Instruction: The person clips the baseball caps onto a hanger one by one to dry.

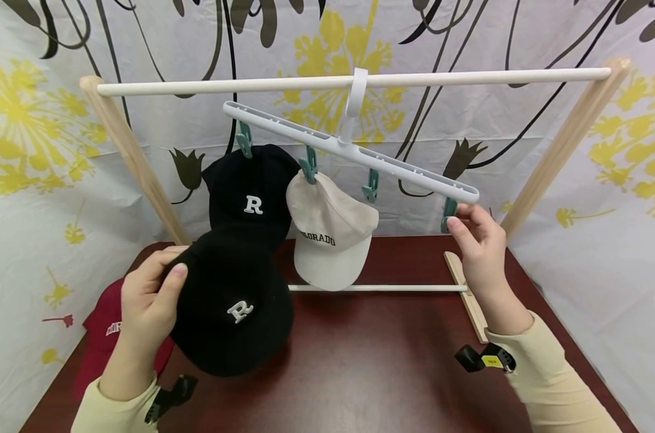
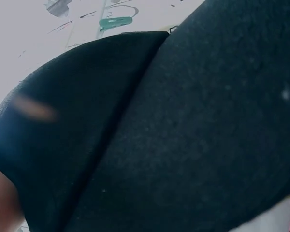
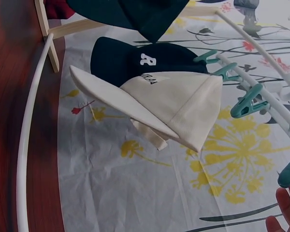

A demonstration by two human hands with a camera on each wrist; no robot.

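In the head view my left hand (image 1: 150, 294) grips a black baseball cap (image 1: 224, 343) by its edge, thumb on the near side; a white R shows on its front. This cap fills most of the left wrist view. My right hand (image 1: 480, 249) pinches the green clip (image 1: 449, 210) at the right, lower end of a white clip hanger (image 1: 392, 166). A dark cap (image 1: 232, 192) with a white R and a beige cap (image 1: 335, 222) lettered in black hang from the two left clips. Another clip (image 3: 251, 102) holds nothing.
The tilted hanger hooks over a white rail (image 1: 468, 76) between wooden posts (image 1: 568, 144). A red cap (image 1: 101, 316) lies at the left of the dark red table (image 1: 354, 361). A lower white bar (image 1: 408, 288) runs behind, before a flowered cloth (image 1: 24, 198).
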